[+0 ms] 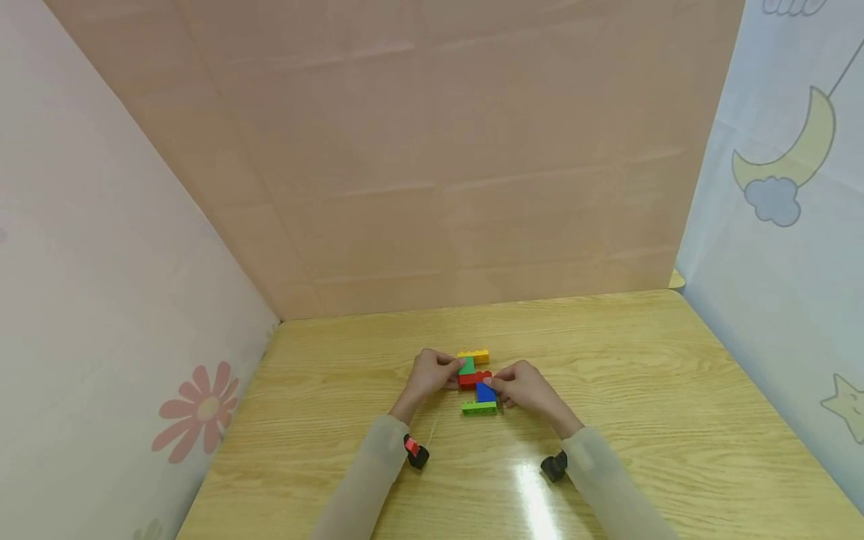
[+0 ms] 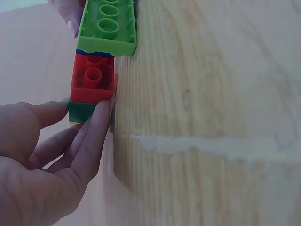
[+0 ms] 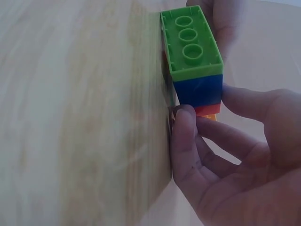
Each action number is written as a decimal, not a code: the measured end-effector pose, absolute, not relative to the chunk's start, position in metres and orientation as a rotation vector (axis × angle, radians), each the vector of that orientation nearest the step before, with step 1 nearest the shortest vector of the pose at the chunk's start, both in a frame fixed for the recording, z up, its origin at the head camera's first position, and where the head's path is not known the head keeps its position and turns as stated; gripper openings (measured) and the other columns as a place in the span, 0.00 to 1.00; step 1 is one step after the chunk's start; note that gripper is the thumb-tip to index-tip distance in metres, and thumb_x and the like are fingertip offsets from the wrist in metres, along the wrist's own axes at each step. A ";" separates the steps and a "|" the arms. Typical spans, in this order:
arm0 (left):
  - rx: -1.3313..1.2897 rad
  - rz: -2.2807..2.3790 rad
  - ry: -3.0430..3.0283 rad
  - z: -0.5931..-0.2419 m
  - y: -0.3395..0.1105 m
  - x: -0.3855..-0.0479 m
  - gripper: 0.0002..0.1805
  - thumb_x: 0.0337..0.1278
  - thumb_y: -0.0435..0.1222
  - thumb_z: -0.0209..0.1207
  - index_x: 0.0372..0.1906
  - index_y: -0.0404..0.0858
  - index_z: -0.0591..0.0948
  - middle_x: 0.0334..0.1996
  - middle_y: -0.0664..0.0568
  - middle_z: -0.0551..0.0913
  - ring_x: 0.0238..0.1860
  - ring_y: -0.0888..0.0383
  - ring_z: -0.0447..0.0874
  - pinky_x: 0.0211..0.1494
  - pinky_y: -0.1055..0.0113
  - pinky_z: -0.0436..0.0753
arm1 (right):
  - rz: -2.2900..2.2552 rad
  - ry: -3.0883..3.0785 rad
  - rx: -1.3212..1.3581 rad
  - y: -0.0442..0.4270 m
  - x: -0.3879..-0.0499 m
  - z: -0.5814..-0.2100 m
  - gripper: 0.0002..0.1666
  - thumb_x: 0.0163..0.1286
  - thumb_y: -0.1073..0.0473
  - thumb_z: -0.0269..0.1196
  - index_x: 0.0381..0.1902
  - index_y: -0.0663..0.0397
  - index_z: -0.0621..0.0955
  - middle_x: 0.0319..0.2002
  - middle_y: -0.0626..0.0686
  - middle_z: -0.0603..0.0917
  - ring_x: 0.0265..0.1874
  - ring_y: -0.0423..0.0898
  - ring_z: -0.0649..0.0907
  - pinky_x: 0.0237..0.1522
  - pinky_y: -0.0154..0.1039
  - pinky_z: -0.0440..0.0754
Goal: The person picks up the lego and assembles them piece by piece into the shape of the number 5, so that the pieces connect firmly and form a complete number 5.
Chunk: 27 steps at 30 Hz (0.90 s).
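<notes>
Toy building bricks joined in a stepped row lie on the table, their hollow undersides facing me. From back to front they are a yellow brick point(image 1: 473, 356), a green brick point(image 1: 467, 366), a red brick point(image 2: 93, 77), a blue brick point(image 3: 199, 91) and a light green brick point(image 3: 192, 41). My left hand point(image 1: 432, 373) pinches the green brick from the left, thumb on one side and fingers on the other, with a fingertip by the red brick's edge. On the right, my right hand point(image 1: 529, 388) pinches the blue brick. The yellow brick is mostly hidden in both wrist views.
The wooden table point(image 1: 324, 375) runs back to a tan cloth wall point(image 1: 439, 165). Patterned side panels stand at left point(image 1: 121, 300) and right point(image 1: 763, 285). A dark wrist-worn device point(image 1: 418, 456) sits at the left cuff, and another device point(image 1: 554, 466) at the right cuff.
</notes>
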State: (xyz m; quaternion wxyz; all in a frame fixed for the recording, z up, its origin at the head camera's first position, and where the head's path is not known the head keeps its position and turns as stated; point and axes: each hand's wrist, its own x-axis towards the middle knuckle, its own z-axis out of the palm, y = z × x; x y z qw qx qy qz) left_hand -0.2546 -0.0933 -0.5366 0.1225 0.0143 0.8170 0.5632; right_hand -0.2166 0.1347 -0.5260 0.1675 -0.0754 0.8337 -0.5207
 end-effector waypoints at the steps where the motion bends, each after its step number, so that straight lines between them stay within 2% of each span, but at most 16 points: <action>1: 0.047 1.640 2.391 -0.537 -0.093 -0.254 0.17 0.73 0.42 0.65 0.49 0.31 0.90 0.41 0.42 0.93 0.31 0.58 0.92 0.37 0.63 0.92 | -1.480 2.375 -0.220 0.134 -0.216 -0.526 0.16 0.79 0.56 0.63 0.45 0.64 0.90 0.35 0.56 0.90 0.32 0.45 0.85 0.36 0.39 0.89; 9: 0.059 1.629 2.415 -0.537 -0.093 -0.253 0.17 0.71 0.43 0.66 0.47 0.31 0.91 0.38 0.42 0.92 0.31 0.58 0.92 0.35 0.63 0.92 | -1.509 2.373 -0.196 0.134 -0.217 -0.528 0.14 0.78 0.57 0.64 0.39 0.61 0.90 0.28 0.52 0.86 0.28 0.45 0.83 0.34 0.39 0.87; 22: 0.002 1.634 2.402 -0.538 -0.092 -0.247 0.18 0.71 0.45 0.66 0.49 0.32 0.91 0.38 0.45 0.91 0.30 0.59 0.90 0.36 0.64 0.92 | -1.506 2.372 -0.167 0.133 -0.211 -0.528 0.15 0.77 0.54 0.66 0.44 0.63 0.89 0.36 0.56 0.90 0.31 0.45 0.85 0.36 0.41 0.89; 27: 0.001 1.653 2.395 -0.534 -0.098 -0.246 0.19 0.74 0.46 0.64 0.46 0.32 0.91 0.35 0.44 0.90 0.29 0.57 0.90 0.36 0.63 0.92 | -1.518 2.368 -0.183 0.138 -0.214 -0.528 0.17 0.79 0.54 0.62 0.44 0.63 0.89 0.35 0.56 0.89 0.31 0.46 0.85 0.35 0.40 0.88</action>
